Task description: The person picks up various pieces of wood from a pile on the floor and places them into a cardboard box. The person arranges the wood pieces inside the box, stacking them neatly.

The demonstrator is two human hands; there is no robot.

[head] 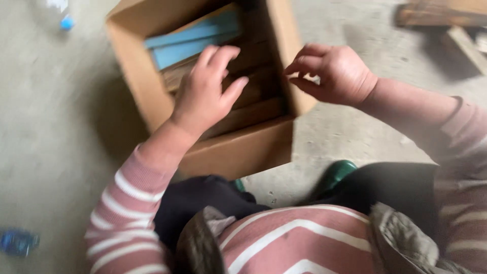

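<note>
1. Where the view looked straight down, an open brown cardboard box (238, 147) was seen standing on the floor, just ahead of the person's knees.
2. Inside the box, flat wooden pieces (253, 94) were stacked, and two pale blue strips (190, 40) were laid across them toward the far side.
3. The left hand (205, 91) was held over the box's opening, fingers spread and loosely open; nothing was gripped, and whether the wood was touched could not be told.
4. The right hand (332, 73) was poised at the box's right wall, fingers curled inward toward the thumb; whether anything was pinched there could not be told, owing to blur.
5. Both arms were covered by pink sleeves with white stripes, pushed back from the wrists.
6. A green boot toe (337, 172) was seen beside the box's near corner.
7. The floor (56, 127) was grey concrete; small blue items (18, 242) lay on it at the left, and weathered timber (446, 20) was seen at the upper right.
</note>
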